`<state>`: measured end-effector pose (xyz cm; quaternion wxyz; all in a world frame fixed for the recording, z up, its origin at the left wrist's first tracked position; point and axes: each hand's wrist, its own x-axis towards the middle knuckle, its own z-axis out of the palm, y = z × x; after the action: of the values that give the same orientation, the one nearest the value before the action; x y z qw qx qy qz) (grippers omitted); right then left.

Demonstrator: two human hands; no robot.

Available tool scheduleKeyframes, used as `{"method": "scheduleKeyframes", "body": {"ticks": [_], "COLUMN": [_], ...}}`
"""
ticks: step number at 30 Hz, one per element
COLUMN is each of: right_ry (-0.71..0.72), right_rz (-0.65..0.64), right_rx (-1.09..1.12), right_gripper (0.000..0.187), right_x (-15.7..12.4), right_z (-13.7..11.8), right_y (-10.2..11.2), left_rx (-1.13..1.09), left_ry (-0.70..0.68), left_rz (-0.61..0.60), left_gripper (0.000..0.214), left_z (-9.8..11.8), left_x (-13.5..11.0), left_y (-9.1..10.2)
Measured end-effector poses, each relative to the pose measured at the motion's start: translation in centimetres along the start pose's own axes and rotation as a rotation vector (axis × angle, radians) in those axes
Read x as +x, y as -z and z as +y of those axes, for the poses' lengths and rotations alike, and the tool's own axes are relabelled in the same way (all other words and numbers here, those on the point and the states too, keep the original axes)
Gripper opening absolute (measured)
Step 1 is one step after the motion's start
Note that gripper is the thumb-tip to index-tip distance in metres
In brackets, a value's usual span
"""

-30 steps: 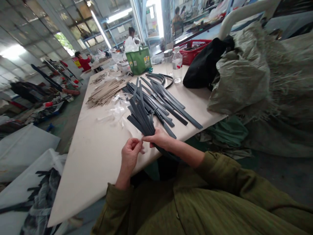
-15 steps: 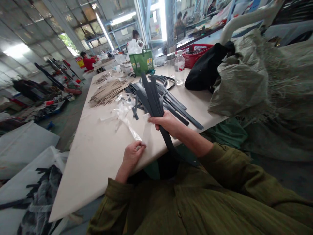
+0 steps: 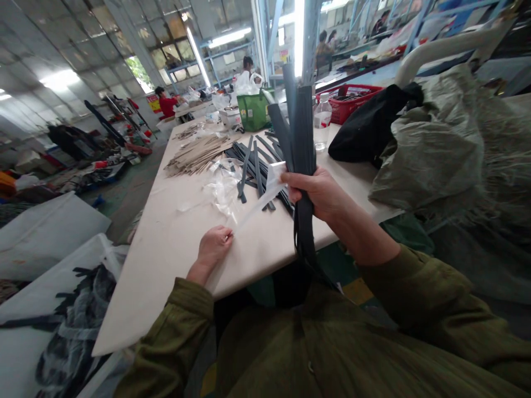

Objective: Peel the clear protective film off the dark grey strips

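My right hand (image 3: 317,190) is wrapped round a bundle of dark grey strips (image 3: 303,130), held upright above the table with the lower ends hanging past its front edge. Between my two hands stretches a whitish translucent plastic strip (image 3: 261,200); its upper end lies by my right thumb. My left hand (image 3: 214,246), closed, pinches the lower end over the tabletop. Behind the bundle, more dark strips (image 3: 257,168) lie loose in a pile. Crumpled clear plastic (image 3: 224,185) rests left of that pile.
On the pale table (image 3: 161,260) lie a stack of brown strips (image 3: 197,155), a green bag (image 3: 252,112), a plastic bottle (image 3: 322,124), a red basket (image 3: 348,102) and a black bag (image 3: 369,127). A woven sack (image 3: 435,138) stands at right. White bins with dark strips (image 3: 78,315) are at left.
My right hand has lifted the bundle up and to the right. My left hand has shifted slightly left, and the plastic strip is now drawn out between both hands. The view has turned somewhat left.
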<state>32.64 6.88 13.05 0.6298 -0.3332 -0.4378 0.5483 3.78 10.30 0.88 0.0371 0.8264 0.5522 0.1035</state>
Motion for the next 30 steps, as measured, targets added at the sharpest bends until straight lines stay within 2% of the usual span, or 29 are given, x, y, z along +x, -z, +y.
{"method": "scheduleKeyframes", "body": {"ticks": [5,10,12,16,22,25,28,30], "right_ry": [0.096,0.125,0.133,0.123,0.078,0.099,0.084,0.06], "right_rz": [0.054,0.092,0.119,0.159,0.234,0.299,0.396,0.43], "right_rx": [0.049,0.021,0.031,0.045,0.053,0.087,0.039,-0.003], "right_gripper": [0.023,0.022,0.021,0.021,0.021,0.026,0.023,0.023], "right_x": [-0.6,-0.9,-1.3,-2.7,-6.3,-7.9,-8.5,-8.4], "right_z": [-2.5,-3.4,-3.4,-3.4,-4.2,-4.8,-4.5,-3.6], "right_y": [0.8,1.8,2.2,3.3,5.9,7.6,9.0,9.7], "left_rx": [0.071,0.122,0.148,0.199,0.268,0.291,0.282,0.259], "left_ry": [0.025,0.022,0.007,0.004,0.077,0.137,0.164,0.158], "left_rz": [-0.024,0.009,-0.008,-0.069,-0.158,-0.175,-0.181,-0.178], "left_gripper": [0.018,0.055,0.062,0.056,0.022,0.021,0.02,0.031], "left_z": [-1.5,-2.2,-2.4,-2.7,-3.5,-4.1,-4.2,-4.1], "left_x": [2.1,4.5,5.6,8.3,11.8,12.8,13.2,13.4], "left_y": [0.4,0.3,0.0,-0.5,-0.7,-0.5,0.0,0.8]}}
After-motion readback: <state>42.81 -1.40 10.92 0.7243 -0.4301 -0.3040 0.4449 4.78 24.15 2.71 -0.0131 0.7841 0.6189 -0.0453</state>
